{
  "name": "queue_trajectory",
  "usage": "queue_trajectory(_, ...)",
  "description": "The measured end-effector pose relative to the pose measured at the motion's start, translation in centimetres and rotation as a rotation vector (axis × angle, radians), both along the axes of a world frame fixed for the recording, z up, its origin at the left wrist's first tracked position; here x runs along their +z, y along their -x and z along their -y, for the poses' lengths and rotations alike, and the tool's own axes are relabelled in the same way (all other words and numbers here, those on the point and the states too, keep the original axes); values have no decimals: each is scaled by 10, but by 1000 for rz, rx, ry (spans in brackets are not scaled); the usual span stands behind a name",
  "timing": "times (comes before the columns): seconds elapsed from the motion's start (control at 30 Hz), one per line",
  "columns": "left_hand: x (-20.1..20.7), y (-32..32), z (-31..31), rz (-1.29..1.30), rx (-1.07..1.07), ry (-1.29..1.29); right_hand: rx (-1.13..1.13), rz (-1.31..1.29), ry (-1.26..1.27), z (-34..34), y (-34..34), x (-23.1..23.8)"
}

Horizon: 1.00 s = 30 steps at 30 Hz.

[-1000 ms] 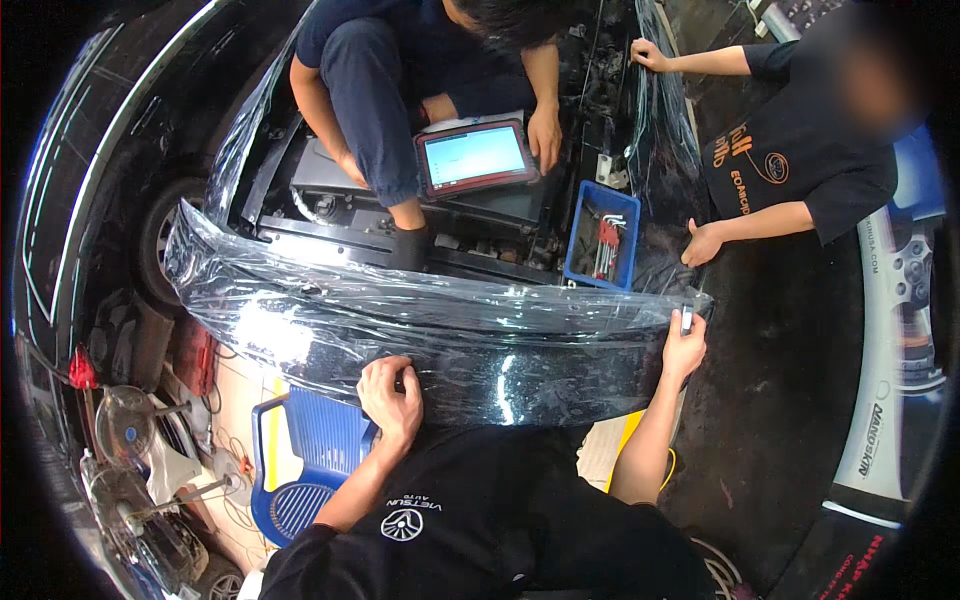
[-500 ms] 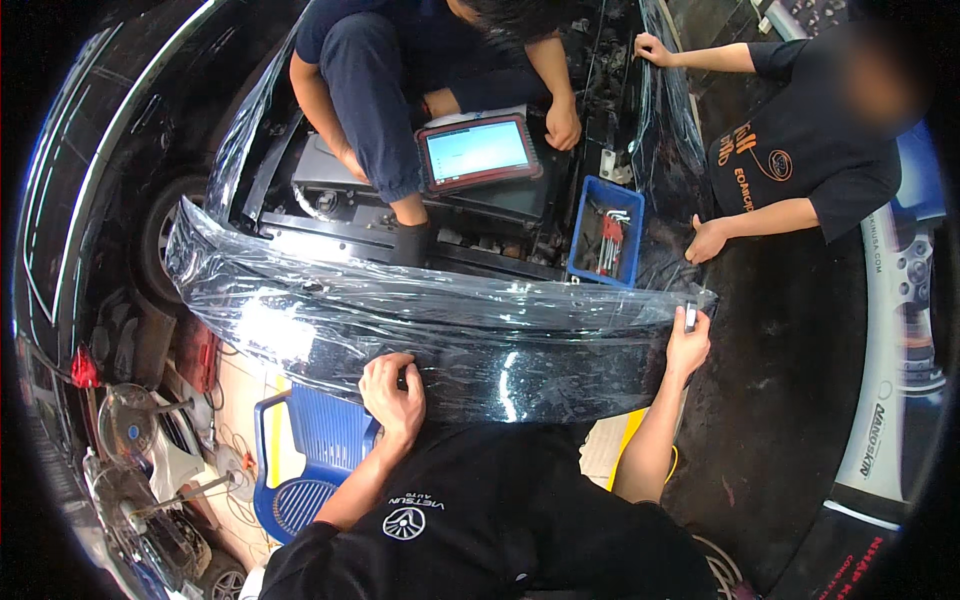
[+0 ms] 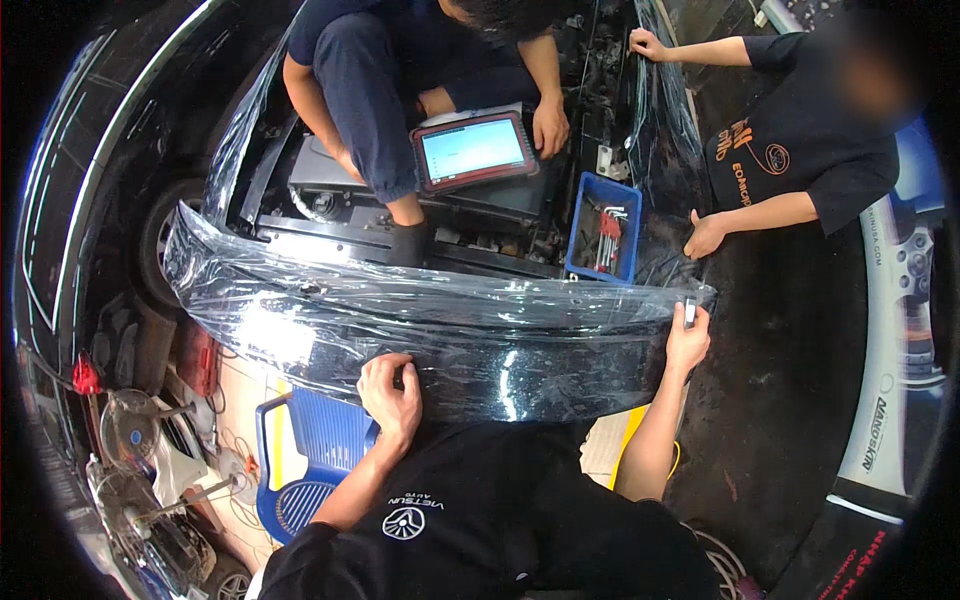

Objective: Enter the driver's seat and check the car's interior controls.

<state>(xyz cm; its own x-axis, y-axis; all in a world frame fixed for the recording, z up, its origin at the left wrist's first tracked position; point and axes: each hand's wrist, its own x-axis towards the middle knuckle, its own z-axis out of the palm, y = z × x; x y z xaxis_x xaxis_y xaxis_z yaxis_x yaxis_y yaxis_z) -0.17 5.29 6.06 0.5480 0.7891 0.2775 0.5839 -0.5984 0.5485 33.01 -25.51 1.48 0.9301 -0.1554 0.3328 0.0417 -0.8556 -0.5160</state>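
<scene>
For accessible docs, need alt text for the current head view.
A person's left hand rests on a black, film-wrapped panel; the right hand is at the panel's right end, by a small pale object. Beyond are a crouching co-worker, a tablet and a blue tray of tools; another co-worker is at right.

On my feed I'm seeing a blue chair [image 3: 330,428] standing lower left, a tablet [image 3: 470,155] showing a lit screen, and a blue tray [image 3: 608,189] holding tools [image 3: 609,240].
</scene>
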Motion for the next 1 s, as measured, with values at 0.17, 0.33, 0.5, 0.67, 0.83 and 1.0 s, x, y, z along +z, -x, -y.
queue_trajectory(0.17, 2, -46, -30, 37, -335, 246, -13, 2, 43, 8, 3, -9)
queue_trajectory(0.33, -19, -161, -71, 2, -577, 73, -5, -16, 26, 6, 4, -3)
queue_trajectory(0.5, -67, -257, -105, -359, -749, -15, -6, -6, 45, 0, 2, -1)
queue_trajectory(0.67, -90, -313, -131, -574, -660, -118, -28, -40, 96, 3, -1, -8)
queue_trajectory(0.83, -103, -328, -156, -593, -627, -104, -37, -102, 103, -6, -2, 0)
queue_trajectory(1.0, -94, -335, -156, -729, -629, -94, -25, -76, 85, -4, -1, 0)
